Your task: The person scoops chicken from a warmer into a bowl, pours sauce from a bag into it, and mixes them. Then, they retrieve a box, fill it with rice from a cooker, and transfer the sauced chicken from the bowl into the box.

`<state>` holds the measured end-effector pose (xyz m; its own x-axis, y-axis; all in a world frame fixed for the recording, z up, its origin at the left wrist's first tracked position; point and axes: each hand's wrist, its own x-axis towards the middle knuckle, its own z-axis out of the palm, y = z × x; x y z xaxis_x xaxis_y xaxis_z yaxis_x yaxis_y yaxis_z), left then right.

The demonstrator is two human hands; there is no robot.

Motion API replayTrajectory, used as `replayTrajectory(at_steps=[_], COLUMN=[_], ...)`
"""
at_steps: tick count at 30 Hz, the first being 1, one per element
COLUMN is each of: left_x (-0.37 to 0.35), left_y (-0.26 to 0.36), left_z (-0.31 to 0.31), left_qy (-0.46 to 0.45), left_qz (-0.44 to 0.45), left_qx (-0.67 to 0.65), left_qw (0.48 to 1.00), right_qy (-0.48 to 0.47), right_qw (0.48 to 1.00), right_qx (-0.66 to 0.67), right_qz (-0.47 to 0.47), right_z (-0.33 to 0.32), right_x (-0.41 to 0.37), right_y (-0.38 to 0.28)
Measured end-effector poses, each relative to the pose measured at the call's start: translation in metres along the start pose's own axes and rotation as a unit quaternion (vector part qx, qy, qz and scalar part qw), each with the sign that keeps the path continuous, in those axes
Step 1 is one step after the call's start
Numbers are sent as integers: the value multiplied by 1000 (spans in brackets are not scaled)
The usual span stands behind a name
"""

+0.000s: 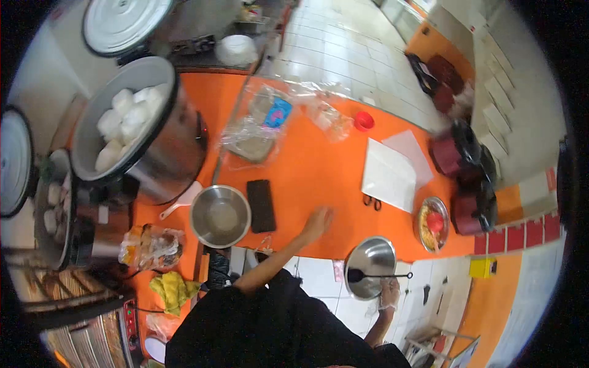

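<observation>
Head view: the right hand (pixel 389 293) grips the metal bowl (pixel 379 254) at the orange table's (pixel 300 172) near edge, black ladle (pixel 355 275) handle pointing right; the left hand (pixel 317 226), too blurred to judge, lies left.

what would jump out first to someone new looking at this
Probably the bright orange tabletop across the middle, then the big round metal cooker at upper left, heaped with white rounded lumps. Next, the shiny steel bowl at the near edge, held by the plastic-gloved right hand, a black long-handled utensil across it.
</observation>
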<state>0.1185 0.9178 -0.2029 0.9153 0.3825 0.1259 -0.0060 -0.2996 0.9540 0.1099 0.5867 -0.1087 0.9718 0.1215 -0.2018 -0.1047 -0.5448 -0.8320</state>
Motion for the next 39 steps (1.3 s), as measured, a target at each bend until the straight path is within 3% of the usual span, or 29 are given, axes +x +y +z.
replayTrajectory(at_steps=[1,2,3,4,5,6,9,13,16,17,21,24,25,28,31,32,33,35,36,39], left_x=[-34,-66,-90,-114,-144,-168,-224,-276,-307,-316,-376,-440,-463,-524,-588,-608,-629,-657,-667,-677], left_y=[-7,-2,-35,19,54,96,207,226,222,226,198,181,166,142,144,147,136,129,132,140], left_z=[-24,-55,-68,-130,-167,-201,-247,-233,-222,-216,-183,-169,-165,-157,-152,-161,-160,-162,-166,-171], left_qy=[-87,-178,-310,-397,-388,-386,-292,-170,-67,-79,24,89,80,129,219,216,288,429,475,500], left_qz=[-76,-36,-53,-114,-52,64,196,218,128,70,72,9,41,15,-202,-286,-337,-418,-414,-428], left_qx=[-143,-137,-213,-268,-401,-467,-274,-67,-115,-203,-225,-221,-270,-256,-256,-150,-53,97,128,164], left_qw=[983,974,925,870,828,793,895,959,983,973,971,971,959,958,919,921,895,795,766,735], right_qy=[-18,-47,-94,-135,-157,-179,-268,-390,-458,-476,-523,-542,-543,-550,-549,-550,-550,-549,-553,-586], right_qw=[999,997,981,963,956,948,904,815,757,742,705,691,692,694,699,699,701,703,698,669], right_qx=[30,59,128,153,138,121,91,86,80,74,44,16,6,-18,-34,-42,-46,-57,-62,-83], right_qz=[2,2,-113,-176,-207,-235,-321,-420,-459,-466,-477,-477,-475,-465,-456,-454,-452,-450,-450,-450], right_z=[20,44,68,96,122,150,247,348,378,382,378,363,356,337,321,316,311,302,300,300], right_x=[20,40,60,80,93,103,98,18,-43,-61,-118,-149,-160,-189,-209,-215,-221,-234,-242,-277], right_y=[-8,-17,-25,-41,-62,-85,-162,-240,-264,-267,-266,-255,-252,-240,-229,-226,-223,-217,-213,-202])
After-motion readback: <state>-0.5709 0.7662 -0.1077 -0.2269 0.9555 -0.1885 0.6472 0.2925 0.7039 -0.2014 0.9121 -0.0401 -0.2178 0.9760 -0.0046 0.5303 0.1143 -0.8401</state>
